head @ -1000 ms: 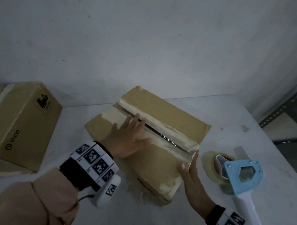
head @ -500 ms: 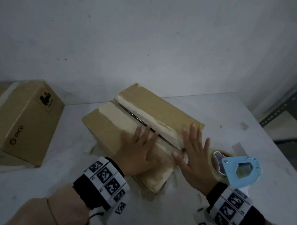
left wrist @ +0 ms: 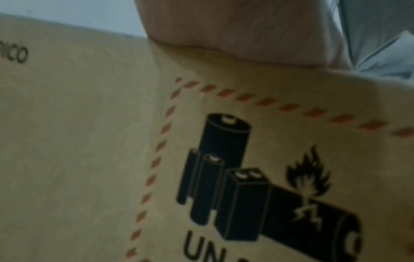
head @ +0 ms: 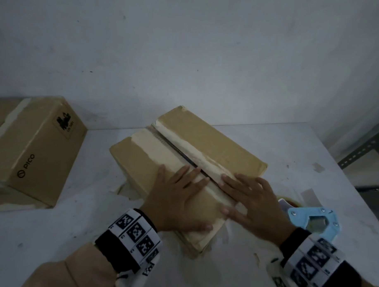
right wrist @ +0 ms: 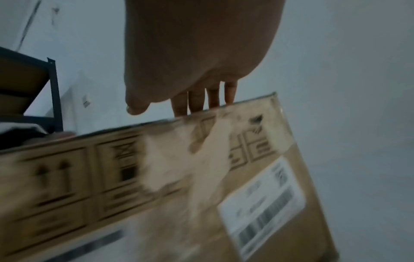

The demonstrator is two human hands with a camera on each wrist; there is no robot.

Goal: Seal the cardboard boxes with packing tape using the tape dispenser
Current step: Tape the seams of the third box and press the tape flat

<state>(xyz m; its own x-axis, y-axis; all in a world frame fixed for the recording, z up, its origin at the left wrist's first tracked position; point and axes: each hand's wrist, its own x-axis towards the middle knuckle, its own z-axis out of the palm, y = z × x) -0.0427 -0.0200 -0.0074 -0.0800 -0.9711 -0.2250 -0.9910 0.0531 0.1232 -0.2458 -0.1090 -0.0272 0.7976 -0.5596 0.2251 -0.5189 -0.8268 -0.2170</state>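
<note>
A brown cardboard box (head: 218, 142) lies at an angle in the middle of the white table, its two top flaps meeting at a dark gap edged with torn paper. My left hand (head: 178, 192) lies flat on the near left flap, fingers straight. My right hand (head: 249, 197) lies flat on the near right flap, fingers spread. The box's printed side (left wrist: 246, 177) fills the left wrist view. In the right wrist view, straight fingers (right wrist: 197, 99) reach over the box's top edge (right wrist: 156, 177). A blue tape dispenser (head: 314, 220) lies on the table just right of my right wrist.
A second cardboard box (head: 35, 151) marked PICO stands at the left. The white table (head: 291, 151) ends at its far edge against a pale wall. A grey metal shelf frame (head: 366, 149) stands off the right side. Torn paper scraps (head: 122, 190) lie by the middle box.
My right hand has moved from the box's near end up onto the right flap. My left hand has slid nearer along the left flap. The gap between the flaps has narrowed.
</note>
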